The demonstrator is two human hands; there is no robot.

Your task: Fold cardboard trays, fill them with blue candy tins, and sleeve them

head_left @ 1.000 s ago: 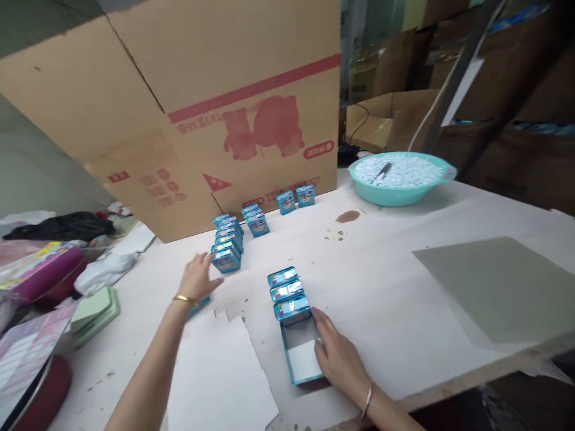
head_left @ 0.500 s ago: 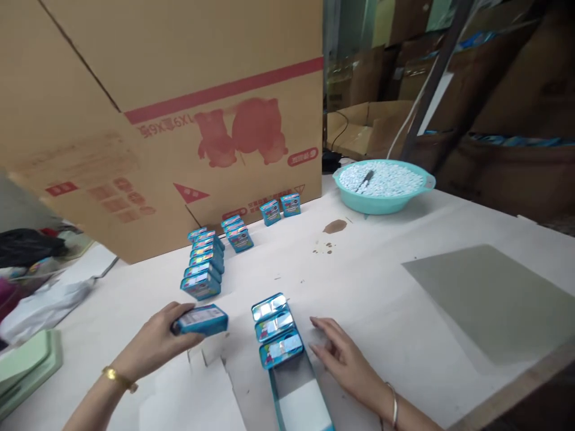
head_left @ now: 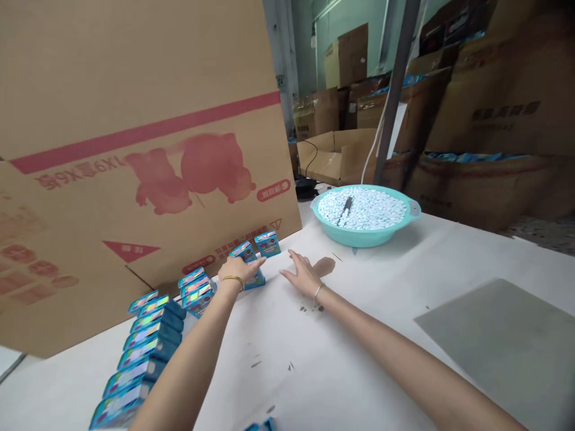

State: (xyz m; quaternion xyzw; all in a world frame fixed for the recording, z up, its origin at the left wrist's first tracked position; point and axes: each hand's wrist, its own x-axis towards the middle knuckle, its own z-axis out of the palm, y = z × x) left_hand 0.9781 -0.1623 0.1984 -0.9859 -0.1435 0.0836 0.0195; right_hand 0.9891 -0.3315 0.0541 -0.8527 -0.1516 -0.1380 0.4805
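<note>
Tins (head_left: 141, 353) are standing in a slanting row toward the table's (head_left: 350, 359) left side. Farther on, my left hand (head_left: 237, 270) is resting over a blue tin (head_left: 256, 280) (fingers hidden, so I can't tell whether I'm gripping it); my right hand (head_left: 305, 278) is hovering apart, holding nothing. I'm apparently lining tins up near the far edge; the next move is probably calling for squaring this one with the tin behind it (head_left: 242, 248), before the carton (head_left: 202, 170).
</note>
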